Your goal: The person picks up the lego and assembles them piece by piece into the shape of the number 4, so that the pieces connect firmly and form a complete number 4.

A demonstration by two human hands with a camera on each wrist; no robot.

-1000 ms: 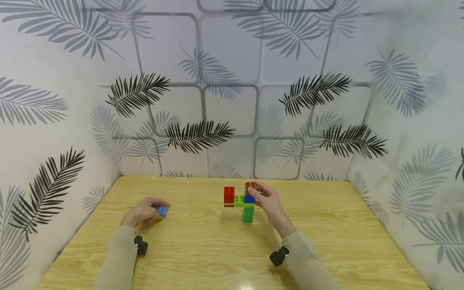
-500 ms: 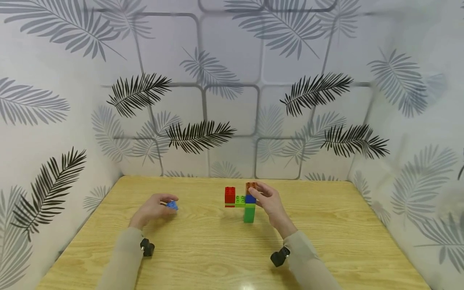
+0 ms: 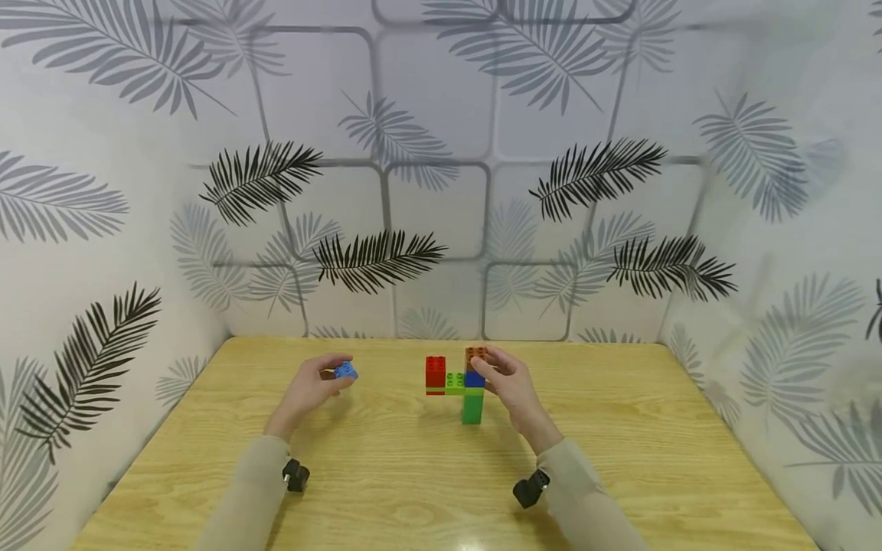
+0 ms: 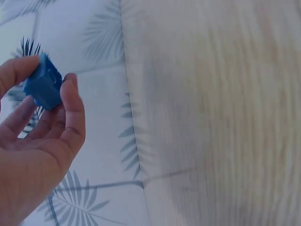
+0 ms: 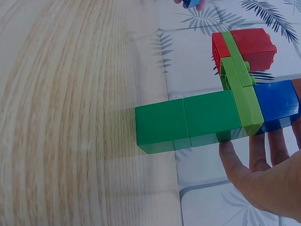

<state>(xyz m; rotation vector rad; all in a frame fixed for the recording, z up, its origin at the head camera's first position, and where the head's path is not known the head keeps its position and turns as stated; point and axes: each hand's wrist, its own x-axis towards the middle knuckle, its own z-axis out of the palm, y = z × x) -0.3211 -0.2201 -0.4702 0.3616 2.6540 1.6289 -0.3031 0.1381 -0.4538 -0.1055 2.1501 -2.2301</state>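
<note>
In my left hand (image 3: 311, 389) a light blue building brick (image 3: 346, 370) is pinched between thumb and fingers; the left wrist view shows the brick (image 4: 45, 84) tilted. My right hand (image 3: 511, 389) grips the upper part of a brick structure, at its brown brick (image 3: 475, 353) and dark blue brick (image 3: 474, 379). Below these run a lime green layer (image 3: 455, 384) and two stacked green bricks (image 5: 188, 123). The lime layer reaches left like an arm, carrying a red brick (image 3: 436, 372) at its end, with another red piece (image 5: 219, 50) beneath.
The wooden table (image 3: 400, 474) stretches under both hands. Behind it and at both sides stand walls (image 3: 441, 298) with a leaf pattern. Each wrist bears a small black camera, such as the left one (image 3: 295, 476).
My left hand has moved right and farther from me, carrying the light blue brick toward the structure and turning it. The right hand and the structure have stayed in place.
</note>
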